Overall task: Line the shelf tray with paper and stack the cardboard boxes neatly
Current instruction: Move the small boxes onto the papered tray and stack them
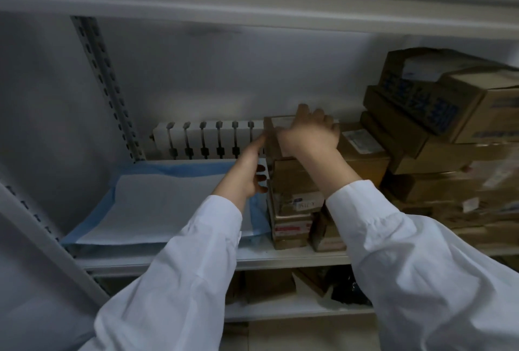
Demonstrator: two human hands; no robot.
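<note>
The top cardboard box [280, 123] caps the stack [292, 179] midway along the shelf [280, 259], beside the paper liner [168, 199]; the right hand [309, 134] has its fingers curled over the box's far edge; the left hand [250, 170] braces its side, fingers loosely bent; likely light and stiff, so hold opposite sides.

One wide-angle head camera looks forward and slightly down, close, into the middle shelf [280, 260].

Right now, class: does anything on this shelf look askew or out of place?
Yes. The cardboard boxes at the right lean tilted across one another instead of lying flat. The paper liner lies flat.
</note>
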